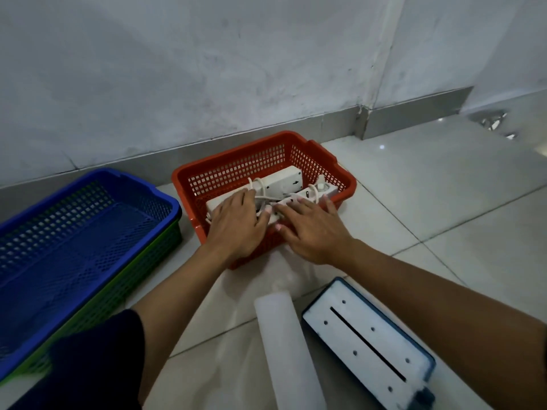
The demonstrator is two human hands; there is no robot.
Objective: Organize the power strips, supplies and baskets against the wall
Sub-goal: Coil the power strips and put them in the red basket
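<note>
A red mesh basket [319,156] stands on the tiled floor close to the wall. Inside it lie white power strips [285,180] with their cords coiled on top. My left hand [236,223] lies flat over the near left strip, fingers straight. My right hand [310,229] rests across the basket's near rim, its fingertips pressing on the strip and cord in the middle. A blue basket [88,208] nested in a green one [118,294] sits to the left along the wall.
A white translucent roll [284,344] lies on the floor near me. Beside it on the right lies a white rectangular pad with a dark slot and blue edge [367,341]. Grey skirting runs along the wall's foot, with a corner at the back right.
</note>
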